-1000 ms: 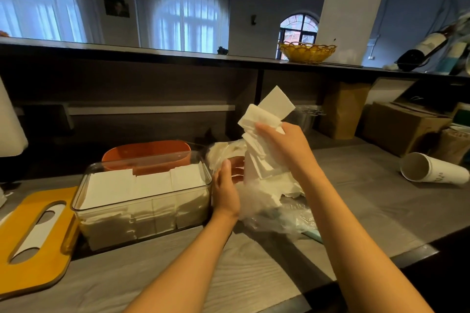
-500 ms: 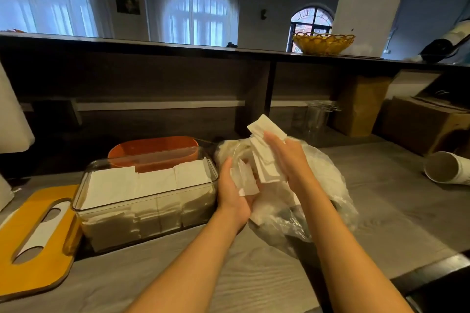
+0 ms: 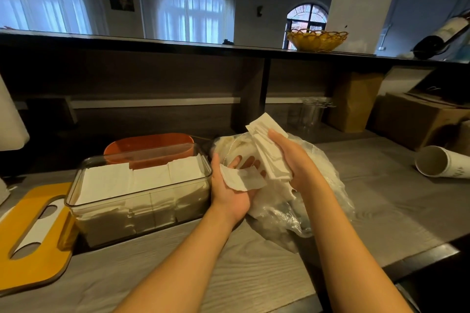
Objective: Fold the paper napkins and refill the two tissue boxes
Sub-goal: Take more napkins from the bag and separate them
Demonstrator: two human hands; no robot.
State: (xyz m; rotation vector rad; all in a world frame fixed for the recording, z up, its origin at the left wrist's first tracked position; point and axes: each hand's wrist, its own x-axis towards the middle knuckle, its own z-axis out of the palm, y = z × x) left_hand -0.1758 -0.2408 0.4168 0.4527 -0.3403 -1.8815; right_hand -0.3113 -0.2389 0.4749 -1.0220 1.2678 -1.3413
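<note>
My right hand [image 3: 292, 160] grips a stack of napkins [image 3: 269, 152], fingers curled round it. Left hand [image 3: 232, 185] sits palm-up, fingers spread, a loose napkin [image 3: 243, 179] lying on it, both over the plastic bag [image 3: 318, 201].

The right grip [image 3: 292, 160] holds a napkin stack [image 3: 267, 150] over the plastic bag [image 3: 305, 201]. Just left, the left grip [image 3: 232, 185] cradles one napkin [image 3: 241, 179]. Further left stands the tissue box [image 3: 142, 190], its lid [image 3: 33, 234] beyond on the worktop [image 3: 381, 201]. Well right lies a paper cup [image 3: 442, 162].
</note>
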